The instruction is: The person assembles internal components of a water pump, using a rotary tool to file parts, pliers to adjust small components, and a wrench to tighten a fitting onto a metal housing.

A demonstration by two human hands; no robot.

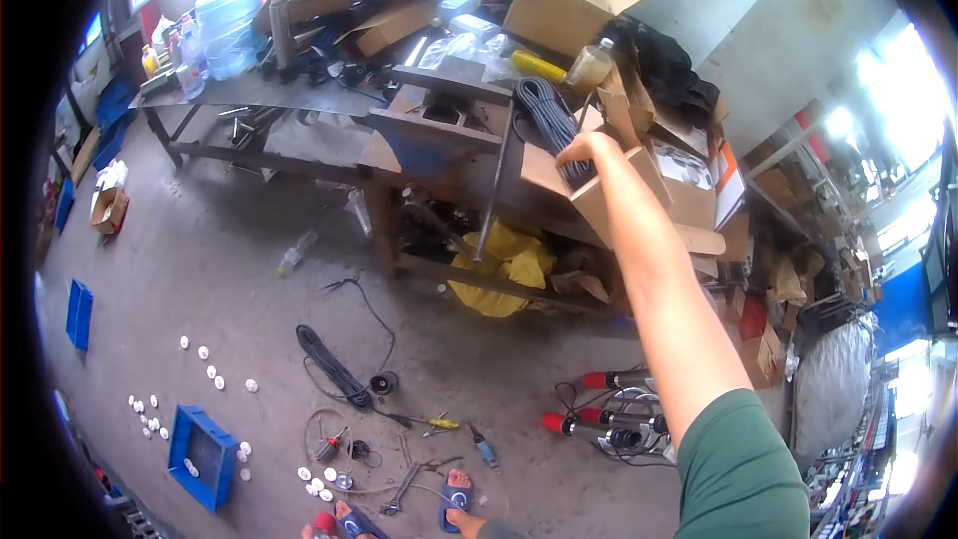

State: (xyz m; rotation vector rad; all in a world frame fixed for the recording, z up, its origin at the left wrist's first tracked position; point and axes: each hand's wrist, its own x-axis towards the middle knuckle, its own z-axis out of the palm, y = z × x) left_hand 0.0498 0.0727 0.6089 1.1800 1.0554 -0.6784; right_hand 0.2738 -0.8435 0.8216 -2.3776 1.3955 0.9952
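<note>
Right hand [591,147]: at far end of the outstretched bare arm in a dark green sleeve [743,464]; back of hand up, fingers bent down at the near-right end of the thick bundled coil of dark grey-blue cable [549,112]. Contact looks likely; cannot tell if it grips or only rests.

Left hand: not clearly made out. Bit of skin beside a small red cap [325,521] at the near edge, left of centre; can't tell if hand.

Cable coil place: far side, right of centre, at the open brown cardboard carton with spread flaps [544,172], by the dark metal workbench [309,97].

Cable coil axis: long and narrow; rounded loop end points far-left and up, other end slopes near-right, down by the fingers. Tilted, not flat.

Step at carton: judged as handling the coil, at the taking-hold stage.

Next grip: would call for fingers round the whole bundle, not one strand, then a pull along the long axis, clear of the flaps. Loose loops could snag.

Floor coil: second black cable bundle [334,367], near, left of centre, beside a black round fitting [383,382].

Floor, near right: grey cylinders with red ends [591,416], lying together.

Floor, near left: blue plastic tray [205,492], small white round discs [212,371] scattered around.
</note>
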